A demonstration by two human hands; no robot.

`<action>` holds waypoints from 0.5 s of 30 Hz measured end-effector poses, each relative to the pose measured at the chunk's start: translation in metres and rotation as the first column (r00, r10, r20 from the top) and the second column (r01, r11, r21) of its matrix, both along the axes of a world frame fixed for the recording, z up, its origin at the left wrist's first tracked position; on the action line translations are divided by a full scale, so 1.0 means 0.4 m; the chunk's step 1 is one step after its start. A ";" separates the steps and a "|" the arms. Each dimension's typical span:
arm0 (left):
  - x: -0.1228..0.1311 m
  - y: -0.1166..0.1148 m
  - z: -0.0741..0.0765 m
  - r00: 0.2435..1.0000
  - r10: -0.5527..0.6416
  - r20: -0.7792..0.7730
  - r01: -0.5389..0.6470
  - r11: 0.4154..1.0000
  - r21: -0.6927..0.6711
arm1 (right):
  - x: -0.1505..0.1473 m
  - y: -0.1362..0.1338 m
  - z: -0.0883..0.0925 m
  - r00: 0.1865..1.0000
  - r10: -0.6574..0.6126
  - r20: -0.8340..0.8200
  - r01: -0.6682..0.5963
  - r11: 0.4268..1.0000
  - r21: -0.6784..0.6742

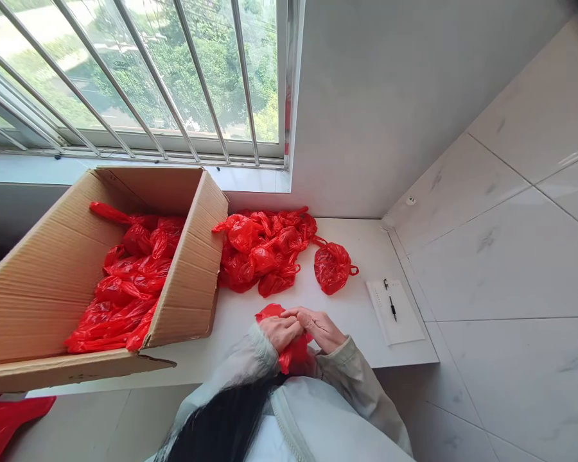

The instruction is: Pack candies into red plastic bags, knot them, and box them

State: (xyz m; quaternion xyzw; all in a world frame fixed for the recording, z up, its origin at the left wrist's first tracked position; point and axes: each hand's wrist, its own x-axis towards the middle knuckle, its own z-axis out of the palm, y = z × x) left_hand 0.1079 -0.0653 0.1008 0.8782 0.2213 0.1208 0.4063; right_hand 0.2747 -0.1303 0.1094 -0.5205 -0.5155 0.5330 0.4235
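- Left hand (282, 330) here, fingers curled round a red bag (293, 357) near the table (349, 311) edge
- Right hand (322, 328) right against it, fingers together; pinching plastic? Can't tell

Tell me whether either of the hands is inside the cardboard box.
No, the left hand and right hand are together at a red bag, outside the cardboard box.

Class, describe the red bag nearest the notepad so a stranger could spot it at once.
Start at the cardboard box, then move right past the heap of red bags. Before the notepad sits a rounded bag, its body separate, not piled.
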 end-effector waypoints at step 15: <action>-0.001 0.015 -0.020 0.975 0.218 0.040 -0.220 0.943 0.250 | 0.019 -0.017 -0.027 0.824 -0.113 0.555 -0.056 0.959 0.279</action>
